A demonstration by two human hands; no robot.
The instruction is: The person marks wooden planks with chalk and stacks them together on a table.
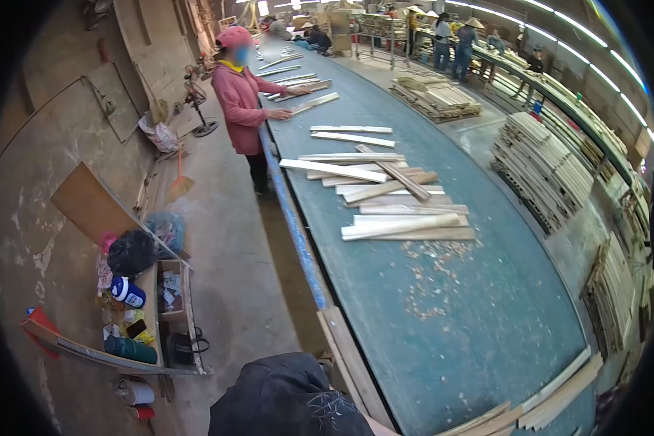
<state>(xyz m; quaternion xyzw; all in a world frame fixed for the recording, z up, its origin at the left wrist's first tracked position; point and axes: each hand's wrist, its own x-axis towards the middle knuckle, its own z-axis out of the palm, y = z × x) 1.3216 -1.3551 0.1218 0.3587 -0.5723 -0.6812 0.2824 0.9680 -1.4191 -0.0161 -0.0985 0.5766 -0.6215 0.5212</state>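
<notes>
Neither my left hand nor my right hand shows in this view. At the bottom edge is dark clothing (pixel 287 400) with a pale leaf-like print, and a small strip of skin beside it runs out of the picture. Nearest to it, several wooden strips (pixel 487 421) lie at the lower right end of the green conveyor belt (pixel 516 327). Farther up the belt is a loose pile of wooden strips (pixel 407 225), some crossing over others. Wood chips (pixel 432 280) are scattered just below that pile.
A co-worker (pixel 243 102) in pink stands at the belt's left side, hands on strips. A shelf (pixel 174 320) with bags and bottles stands left, near a broom (pixel 180 182) and a fan (pixel 200 102). Stacked wood (pixel 541 171) lines the right; other people work behind.
</notes>
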